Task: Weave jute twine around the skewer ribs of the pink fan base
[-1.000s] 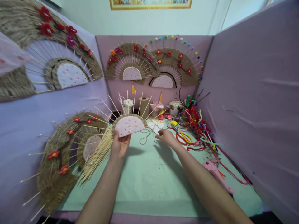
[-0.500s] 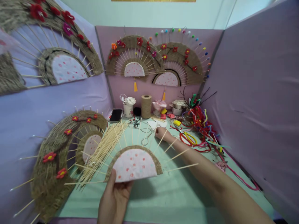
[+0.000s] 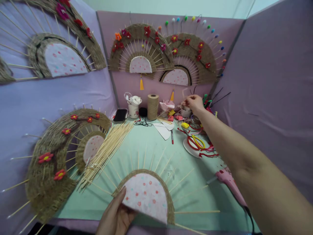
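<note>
My left hand (image 3: 116,215) grips the bottom edge of a half-made fan (image 3: 146,192): a pink spotted half-disc rimmed with jute twine, with thin wooden skewers fanning out. It lies low over the near edge of the green mat (image 3: 146,147). My right hand (image 3: 194,101) is stretched to the far right corner, fingers pinched beside a small white cup of craft bits (image 3: 184,111); whether it holds anything is unclear.
A finished jute fan with red flowers (image 3: 56,156) leans at left beside a bundle of loose skewers (image 3: 107,150). At the back stand a twine spool (image 3: 153,106), a white jar (image 3: 134,107) and a phone (image 3: 120,115). Scissors (image 3: 195,142), pipe cleaners and a pink glue gun (image 3: 228,181) lie right.
My left hand has brought the half-made fan down and toward me. My right hand has left the loose twine at mid-mat and reached up to the back right corner.
</note>
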The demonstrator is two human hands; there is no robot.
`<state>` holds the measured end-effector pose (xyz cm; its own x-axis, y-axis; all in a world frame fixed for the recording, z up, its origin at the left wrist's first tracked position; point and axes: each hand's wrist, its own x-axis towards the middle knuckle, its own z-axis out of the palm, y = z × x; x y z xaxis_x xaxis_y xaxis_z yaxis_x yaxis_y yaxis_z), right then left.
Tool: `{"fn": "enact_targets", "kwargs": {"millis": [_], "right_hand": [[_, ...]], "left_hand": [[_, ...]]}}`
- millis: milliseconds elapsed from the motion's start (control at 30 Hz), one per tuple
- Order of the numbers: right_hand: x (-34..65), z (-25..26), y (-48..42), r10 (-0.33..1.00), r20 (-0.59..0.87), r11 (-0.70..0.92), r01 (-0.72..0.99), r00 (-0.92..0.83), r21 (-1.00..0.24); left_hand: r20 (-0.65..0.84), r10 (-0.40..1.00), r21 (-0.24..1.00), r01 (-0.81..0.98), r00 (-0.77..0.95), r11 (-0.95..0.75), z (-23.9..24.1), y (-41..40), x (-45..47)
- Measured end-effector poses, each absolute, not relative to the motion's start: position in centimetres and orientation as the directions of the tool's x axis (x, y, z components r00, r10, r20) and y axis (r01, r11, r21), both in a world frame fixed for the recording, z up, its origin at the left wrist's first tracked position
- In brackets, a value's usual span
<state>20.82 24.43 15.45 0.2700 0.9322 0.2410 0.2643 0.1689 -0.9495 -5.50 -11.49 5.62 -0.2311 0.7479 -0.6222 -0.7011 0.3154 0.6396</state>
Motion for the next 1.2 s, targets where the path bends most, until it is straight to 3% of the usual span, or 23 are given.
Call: {"fn": "enact_targets", "kwargs": {"millis": [300, 467, 567, 733, 867, 967, 1200], "right_hand": [[25.6, 20.8, 22.0, 0.849, 0.372, 0.308, 0.221, 0.375, -0.925], [26.5, 19.9, 18.5, 0.978, 0.160, 0.142, 0.138, 0.133, -0.980], [26.2, 18.4, 16.3, 0.994, 0.089, 0.090, -0.007, 0.058, -0.996], [25.7, 15.6, 12.9, 0.995, 0.034, 0.063, -0.353, 0.089, -0.933], [25.8, 14.9, 11.4, 0.999, 0.022, 0.039, -0.435, 0.044, -0.899], [26.1, 16.9, 11.2, 0.997, 0.078, 0.082, -0.429, 0.025, -0.900], [26.5, 23.6, 10.5, 0.885, 0.412, 0.463, -0.334, 0.216, -0.821]], "left_hand": [[-0.564, 0.809, 0.649, -0.694, -0.164, 0.312, 4.2, -9.4, -6.2], [-0.530, 0.827, 0.654, -0.710, -0.185, 0.260, 4.0, -8.7, -6.6], [-0.516, 0.830, 0.664, -0.711, -0.212, 0.231, 4.1, -8.7, -6.7], [-0.519, 0.805, 0.680, -0.709, -0.287, 0.185, 3.9, -9.1, -7.1], [-0.502, 0.802, 0.695, -0.703, -0.325, 0.151, 3.8, -9.2, -7.6], [-0.481, 0.819, 0.706, -0.692, -0.314, 0.150, 3.8, -8.7, -7.8], [-0.444, 0.864, 0.796, -0.547, -0.237, 0.259, 4.3, -6.0, -7.0]]}}
